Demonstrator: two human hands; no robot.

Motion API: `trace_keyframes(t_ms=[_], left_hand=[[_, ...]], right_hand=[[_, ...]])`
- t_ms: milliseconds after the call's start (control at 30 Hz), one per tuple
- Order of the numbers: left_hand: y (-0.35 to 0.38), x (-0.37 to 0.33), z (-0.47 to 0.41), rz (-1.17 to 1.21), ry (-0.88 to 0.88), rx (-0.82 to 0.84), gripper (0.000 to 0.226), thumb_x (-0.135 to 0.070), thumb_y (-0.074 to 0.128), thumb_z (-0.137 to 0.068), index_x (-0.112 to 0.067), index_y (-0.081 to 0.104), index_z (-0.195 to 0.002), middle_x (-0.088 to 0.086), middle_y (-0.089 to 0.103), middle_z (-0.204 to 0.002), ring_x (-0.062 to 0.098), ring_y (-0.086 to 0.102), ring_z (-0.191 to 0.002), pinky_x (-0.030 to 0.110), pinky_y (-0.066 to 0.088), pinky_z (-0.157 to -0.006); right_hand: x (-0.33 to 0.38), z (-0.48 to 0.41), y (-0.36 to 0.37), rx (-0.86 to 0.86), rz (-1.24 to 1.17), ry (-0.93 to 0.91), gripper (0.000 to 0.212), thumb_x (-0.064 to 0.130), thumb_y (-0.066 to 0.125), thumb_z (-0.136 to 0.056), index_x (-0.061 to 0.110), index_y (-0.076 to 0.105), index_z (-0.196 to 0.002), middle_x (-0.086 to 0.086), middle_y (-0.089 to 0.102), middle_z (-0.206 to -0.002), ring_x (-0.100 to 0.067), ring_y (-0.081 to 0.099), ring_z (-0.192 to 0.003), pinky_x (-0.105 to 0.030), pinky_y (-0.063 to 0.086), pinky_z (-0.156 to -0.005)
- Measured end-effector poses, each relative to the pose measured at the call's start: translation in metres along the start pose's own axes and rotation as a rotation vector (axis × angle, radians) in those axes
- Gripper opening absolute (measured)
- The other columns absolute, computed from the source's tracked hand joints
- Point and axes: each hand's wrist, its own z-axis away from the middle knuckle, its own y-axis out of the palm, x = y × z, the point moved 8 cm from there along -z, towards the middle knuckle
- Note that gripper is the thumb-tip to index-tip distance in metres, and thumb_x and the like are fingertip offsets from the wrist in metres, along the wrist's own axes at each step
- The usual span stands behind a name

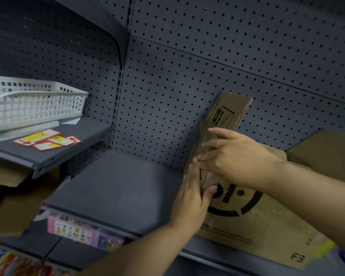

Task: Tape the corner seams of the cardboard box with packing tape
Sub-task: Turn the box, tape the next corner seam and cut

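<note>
A brown cardboard box (253, 222) with a black round logo lies on a grey shelf (120, 188) at the right. One flap (227, 110) stands up against the pegboard wall. My left hand (189, 200) lies flat against the box's left corner edge with straight fingers, the thumb on the printed face. My right hand (233, 156) reaches across from the right and presses its straight fingers on the same corner, just above the left fingertips. A glossy strip seems to run under the fingers; no tape roll is in view.
A white plastic basket (34, 104) and red-yellow price tags (48, 139) lie on a higher shelf at left. Another cardboard piece (331, 154) stands at the far right. Brown boxes (18, 206) and colourful packs (82, 232) sit below the shelf.
</note>
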Motion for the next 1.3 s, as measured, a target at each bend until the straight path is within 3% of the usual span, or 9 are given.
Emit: trace_keyframes(t_ms=[100, 233, 300, 533, 633, 833, 1033, 1167, 1300], left_hand=[[0.001, 0.003, -0.001, 0.018, 0.010, -0.016, 0.075, -0.080, 0.018, -0.075, -0.048, -0.009, -0.137, -0.024, 0.002, -0.152, -0.001, 0.014, -0.140, 0.026, 0.032, -0.109], [0.000, 0.002, -0.002, 0.029, 0.031, 0.003, 0.072, -0.080, 0.020, -0.074, -0.052, -0.012, -0.133, -0.035, -0.005, -0.144, -0.015, 0.006, -0.133, 0.010, 0.025, -0.104], [0.000, 0.001, -0.002, 0.043, 0.035, 0.000, 0.071, -0.080, 0.021, -0.075, -0.054, -0.011, -0.133, -0.035, -0.006, -0.145, -0.023, 0.002, -0.129, 0.005, 0.023, -0.102], [0.005, 0.008, -0.001, 0.071, -0.038, 0.012, 0.083, -0.088, 0.012, -0.065, -0.046, -0.009, -0.133, -0.027, 0.002, -0.148, -0.013, 0.007, -0.133, -0.003, 0.013, -0.098], [0.005, 0.009, -0.001, 0.071, -0.040, 0.009, 0.084, -0.089, 0.011, -0.065, -0.045, -0.009, -0.134, -0.026, 0.003, -0.148, -0.015, 0.006, -0.131, -0.006, 0.011, -0.098], [0.004, 0.006, -0.001, 0.065, -0.046, 0.036, 0.079, -0.091, 0.010, -0.061, -0.054, -0.012, -0.128, -0.026, 0.000, -0.149, -0.017, 0.007, -0.128, -0.003, 0.015, -0.096], [0.005, 0.007, -0.001, 0.059, -0.039, 0.035, 0.079, -0.090, 0.010, -0.064, -0.053, -0.010, -0.130, -0.026, 0.000, -0.149, -0.012, 0.007, -0.134, -0.006, 0.014, -0.093], [0.004, 0.007, 0.000, 0.038, -0.056, 0.038, 0.073, -0.085, 0.017, -0.067, -0.056, -0.013, -0.127, -0.027, 0.002, -0.147, -0.012, 0.011, -0.131, 0.003, 0.019, -0.096], [0.002, 0.004, 0.001, 0.031, -0.046, 0.034, 0.068, -0.082, 0.015, -0.071, -0.055, -0.012, -0.127, -0.026, 0.003, -0.147, -0.007, 0.012, -0.135, 0.002, 0.017, -0.097]], right_hand=[[0.000, 0.000, 0.004, 0.036, 0.002, -0.013, 0.039, 0.030, 0.035, -0.089, 0.030, 0.067, -0.111, 0.012, 0.066, -0.118, -0.016, 0.043, -0.132, -0.035, -0.017, -0.109], [-0.003, 0.004, -0.004, -0.085, 0.009, -0.022, 0.052, 0.047, 0.025, -0.089, 0.027, 0.068, -0.111, 0.012, 0.072, -0.106, -0.016, 0.059, -0.116, -0.041, 0.010, -0.113], [-0.007, 0.008, -0.005, -0.149, -0.001, 0.014, 0.054, 0.047, 0.025, -0.089, 0.024, 0.066, -0.115, 0.010, 0.072, -0.106, -0.017, 0.062, -0.111, -0.042, 0.016, -0.110], [-0.017, 0.008, -0.002, -0.225, -0.030, 0.060, 0.033, 0.037, 0.042, -0.084, 0.036, 0.074, -0.091, 0.015, 0.073, -0.100, -0.016, 0.063, -0.109, -0.038, 0.006, -0.113], [-0.015, 0.006, -0.007, -0.281, -0.033, 0.045, 0.016, 0.032, 0.062, -0.080, 0.034, 0.075, -0.089, 0.014, 0.074, -0.095, -0.017, 0.065, -0.107, -0.039, 0.014, -0.111], [-0.024, 0.013, -0.008, -0.172, -0.023, 0.084, 0.057, 0.054, 0.027, -0.087, 0.023, 0.066, -0.114, 0.010, 0.072, -0.106, -0.017, 0.061, -0.113, -0.041, 0.013, -0.110], [-0.028, 0.018, -0.015, -0.185, -0.115, 0.155, 0.058, 0.060, 0.023, -0.088, 0.031, 0.064, -0.117, 0.015, 0.069, -0.111, -0.016, 0.060, -0.115, -0.042, 0.014, -0.110], [-0.032, 0.019, -0.014, -0.236, -0.090, 0.195, 0.042, 0.047, 0.034, -0.085, 0.037, 0.069, -0.106, 0.018, 0.072, -0.101, -0.016, 0.064, -0.108, -0.040, 0.015, -0.108], [-0.028, 0.019, -0.012, -0.285, -0.066, 0.223, 0.022, 0.039, 0.067, -0.077, 0.037, 0.072, -0.099, 0.017, 0.074, -0.093, -0.017, 0.065, -0.105, -0.041, 0.014, -0.107]])
